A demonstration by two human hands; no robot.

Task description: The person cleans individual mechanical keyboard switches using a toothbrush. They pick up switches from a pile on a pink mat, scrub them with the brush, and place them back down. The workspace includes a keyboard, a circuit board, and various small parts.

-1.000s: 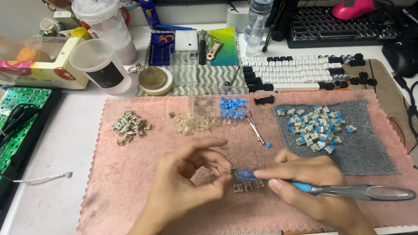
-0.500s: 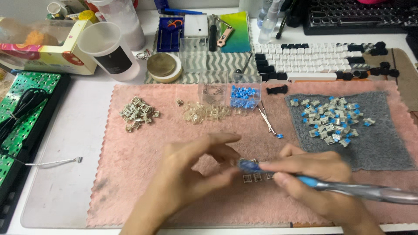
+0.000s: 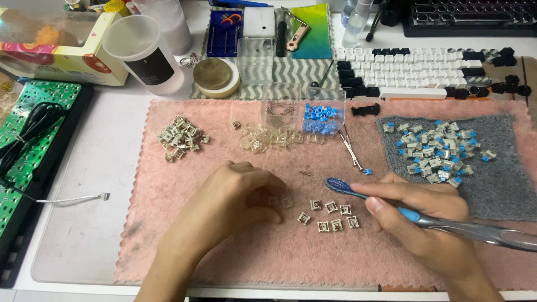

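Toothbrush [image 3: 391, 204] sits gripped in the right hand [image 3: 425, 223], its blue head hovering just above the small switch housings [image 3: 330, 215] on the pink mat [image 3: 224, 263]. The left hand [image 3: 235, 196] curls loosely over two of them, fingertips down. Pinning one housing firmly and brushing lightly should keep it from skittering.

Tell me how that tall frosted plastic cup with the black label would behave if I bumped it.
The frosted cup looks thin-walled and empty, so probably light. It stands upright and tall on the white table, likely tipping rather than sliding. Being round, it might roll toward the cardboard box beside it.
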